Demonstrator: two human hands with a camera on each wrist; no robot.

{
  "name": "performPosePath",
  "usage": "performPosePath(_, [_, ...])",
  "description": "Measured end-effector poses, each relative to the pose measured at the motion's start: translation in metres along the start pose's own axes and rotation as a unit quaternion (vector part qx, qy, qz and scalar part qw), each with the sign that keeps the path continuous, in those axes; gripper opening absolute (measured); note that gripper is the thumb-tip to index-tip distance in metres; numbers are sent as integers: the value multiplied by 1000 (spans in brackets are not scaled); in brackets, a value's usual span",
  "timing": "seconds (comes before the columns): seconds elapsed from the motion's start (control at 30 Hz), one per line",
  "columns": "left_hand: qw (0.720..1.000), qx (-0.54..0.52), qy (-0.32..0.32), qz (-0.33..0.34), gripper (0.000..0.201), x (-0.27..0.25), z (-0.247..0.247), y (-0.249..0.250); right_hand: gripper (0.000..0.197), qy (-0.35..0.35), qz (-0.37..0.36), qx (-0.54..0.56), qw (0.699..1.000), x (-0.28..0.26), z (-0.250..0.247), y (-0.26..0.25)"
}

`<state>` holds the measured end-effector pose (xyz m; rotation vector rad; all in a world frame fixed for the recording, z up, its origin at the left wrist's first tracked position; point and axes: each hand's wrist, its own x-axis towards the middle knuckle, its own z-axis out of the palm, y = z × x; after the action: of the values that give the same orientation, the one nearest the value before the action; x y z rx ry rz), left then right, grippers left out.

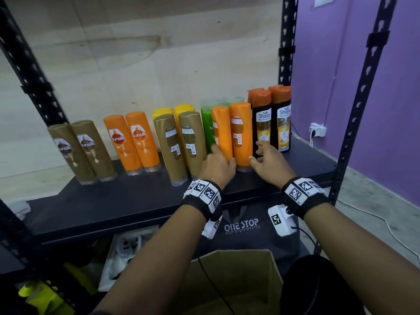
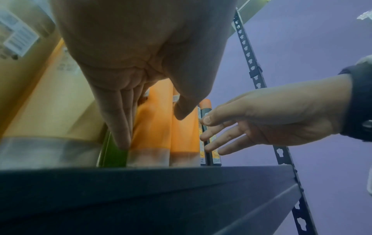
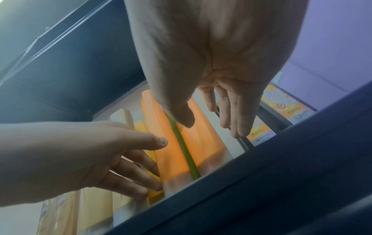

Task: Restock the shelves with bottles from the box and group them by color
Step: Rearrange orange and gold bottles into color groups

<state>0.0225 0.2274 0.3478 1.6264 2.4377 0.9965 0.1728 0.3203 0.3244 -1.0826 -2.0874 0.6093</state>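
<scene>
The two orange Sunsilk bottles (image 1: pixel 231 135) stood upright, cap down and backs outward, on the black shelf (image 1: pixel 113 201) between the green bottle (image 1: pixel 208 130) and the Shayla bottles (image 1: pixel 272 119). They were flanked low down: the left hand (image 1: pixel 218 167) lay at the left bottle with straight fingers, the right hand (image 1: pixel 268 160) just right of the pair, fingers spread, nothing gripped.

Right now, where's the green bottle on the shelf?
In the head view the green bottle stands right of centre on the shelf, behind the two orange bottles between the hands, with the gold bottles to its left.
</scene>
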Motion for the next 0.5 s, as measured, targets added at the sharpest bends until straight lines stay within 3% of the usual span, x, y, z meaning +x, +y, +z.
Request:
performPosePath(0.23, [998,-51,-28,-20,85,4,9,-4,66,-17,6,55,998,8,18,2])
performPosePath(0.5, [999,-38,-21,-32,71,7,12,-4,52,2,6,29,1000,8,29,7])
